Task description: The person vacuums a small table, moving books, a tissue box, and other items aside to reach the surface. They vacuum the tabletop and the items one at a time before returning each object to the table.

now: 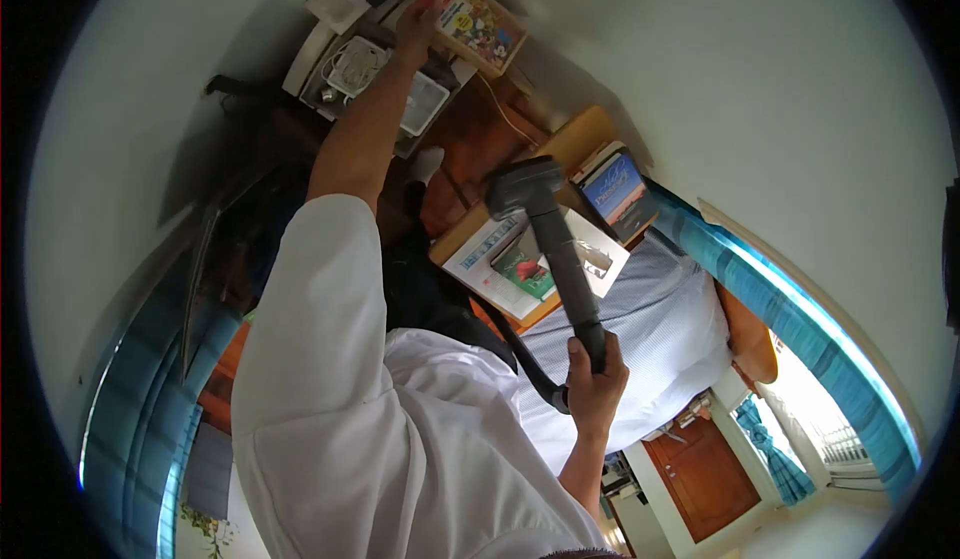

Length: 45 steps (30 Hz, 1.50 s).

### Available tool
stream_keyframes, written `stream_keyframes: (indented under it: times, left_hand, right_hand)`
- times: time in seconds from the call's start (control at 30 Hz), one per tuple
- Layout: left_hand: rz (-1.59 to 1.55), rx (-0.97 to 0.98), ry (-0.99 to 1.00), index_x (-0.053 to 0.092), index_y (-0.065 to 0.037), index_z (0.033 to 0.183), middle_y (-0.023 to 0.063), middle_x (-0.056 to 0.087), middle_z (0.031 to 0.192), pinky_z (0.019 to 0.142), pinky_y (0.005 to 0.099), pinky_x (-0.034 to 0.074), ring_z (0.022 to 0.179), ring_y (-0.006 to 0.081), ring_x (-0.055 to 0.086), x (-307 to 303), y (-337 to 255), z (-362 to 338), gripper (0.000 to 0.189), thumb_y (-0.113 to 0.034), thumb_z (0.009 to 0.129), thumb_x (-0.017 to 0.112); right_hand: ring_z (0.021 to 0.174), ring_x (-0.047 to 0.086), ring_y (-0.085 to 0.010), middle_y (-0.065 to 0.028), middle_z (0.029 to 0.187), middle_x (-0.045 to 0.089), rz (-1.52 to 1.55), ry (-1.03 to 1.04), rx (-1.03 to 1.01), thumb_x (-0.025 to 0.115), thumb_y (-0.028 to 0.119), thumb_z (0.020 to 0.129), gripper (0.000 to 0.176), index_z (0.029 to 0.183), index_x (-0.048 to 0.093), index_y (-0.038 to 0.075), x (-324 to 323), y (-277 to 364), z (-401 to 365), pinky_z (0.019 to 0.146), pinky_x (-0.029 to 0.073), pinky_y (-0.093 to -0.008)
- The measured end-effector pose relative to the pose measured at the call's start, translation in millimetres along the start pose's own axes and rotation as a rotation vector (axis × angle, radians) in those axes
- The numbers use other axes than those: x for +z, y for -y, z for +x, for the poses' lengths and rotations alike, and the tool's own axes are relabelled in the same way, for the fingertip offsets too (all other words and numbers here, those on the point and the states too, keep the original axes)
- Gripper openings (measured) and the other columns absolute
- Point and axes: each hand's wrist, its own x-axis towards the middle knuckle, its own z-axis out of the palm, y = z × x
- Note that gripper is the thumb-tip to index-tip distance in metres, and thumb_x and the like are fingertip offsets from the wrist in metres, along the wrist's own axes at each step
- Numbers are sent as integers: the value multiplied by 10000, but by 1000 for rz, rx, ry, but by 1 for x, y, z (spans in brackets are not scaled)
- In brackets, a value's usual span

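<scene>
My right hand point(596, 377) grips the dark grey wand of a vacuum cleaner point(566, 259). Its black hose curves off below my fist. The wand's nozzle point(524, 185) rests over a wooden bedside table point(566, 143) that carries papers and a green booklet point(524, 267). My left arm, in a white sleeve, reaches far out. My left hand point(415, 25) is on the edge of a colourful cartoon-printed box point(480, 25), which sits by a white tray point(420, 104) with a coiled white cable point(352, 65).
A blue-covered book point(616, 191) lies on the wooden table's far side. A bed with a pale checked sheet point(650, 339) is beside it. Teal curtains point(790, 309) frame a bright window, and a brown door point(705, 474) is beyond the bed.
</scene>
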Motion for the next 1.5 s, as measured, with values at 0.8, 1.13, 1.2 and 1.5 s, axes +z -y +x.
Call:
stream_keyframes:
  times: [0.8, 1.13, 1.2, 1.5]
  left_hand:
    - [-447, -538, 172, 471, 103, 1325, 248, 561, 1277, 916, 438, 643, 1078, 341, 683, 4, -167, -92, 487, -90, 919, 657]
    - [-490, -486, 51, 548, 70, 1231, 192, 617, 1115, 870, 411, 631, 996, 274, 699, -4, -171, -111, 430, -144, 910, 737]
    - [-472, -503, 88, 556, 55, 1216, 174, 616, 1109, 857, 406, 630, 999, 265, 696, -3, -174, -116, 388, -132, 921, 725]
    - [-573, -543, 6, 551, 67, 1224, 174, 653, 1123, 825, 384, 632, 971, 277, 698, -16, -169, -132, 338, -49, 925, 659]
  right_hand:
    - [810, 767, -353, -232, 905, 746, -174, -207, -408, 716, 294, 978, 378, 1257, 643, 49, 88, 87, 132, 711, 593, -445]
    - [812, 764, -331, -198, 873, 744, -169, -78, -283, 757, 244, 952, 368, 1230, 652, 27, 88, 103, 104, 744, 604, -449]
    - [875, 761, -358, -192, 958, 757, -276, -22, -468, 796, 244, 913, 435, 1265, 662, 26, 96, 111, 82, 838, 590, -474]
    - [826, 745, -265, -172, 908, 751, -183, -86, -432, 731, 263, 970, 410, 1296, 652, 27, 79, 100, 94, 758, 578, -394]
